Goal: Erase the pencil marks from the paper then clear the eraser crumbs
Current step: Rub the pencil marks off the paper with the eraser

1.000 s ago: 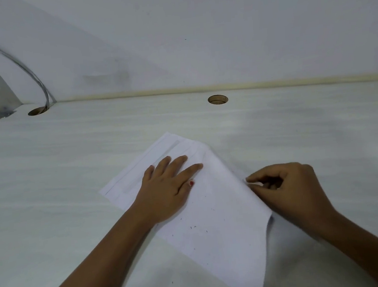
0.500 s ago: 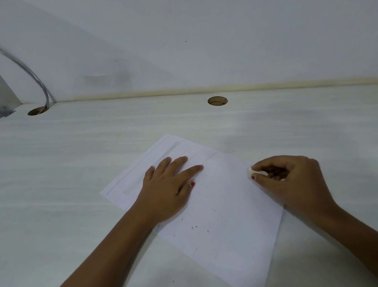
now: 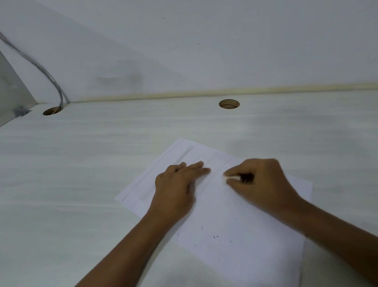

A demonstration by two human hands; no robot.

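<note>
Left hand (image 3: 176, 188) lies flat, fingers (image 3: 196, 165) straight, pinning the paper (image 3: 249, 248); right hand (image 3: 262, 182) pinches the eraser (image 3: 230, 178). Hard rubbing could crease the unpinned right side or scatter crumbs (image 3: 215, 236).

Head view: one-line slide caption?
Left hand flat on the paper, right hand pinching a white eraser over it; dark crumbs nearer.

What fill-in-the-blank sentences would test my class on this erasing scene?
The left hand lies flat on the ____.
The right hand pinches a white ____.
A grey cable enters the ____ hole, not the other.
Missing words: paper; eraser; left.
</note>
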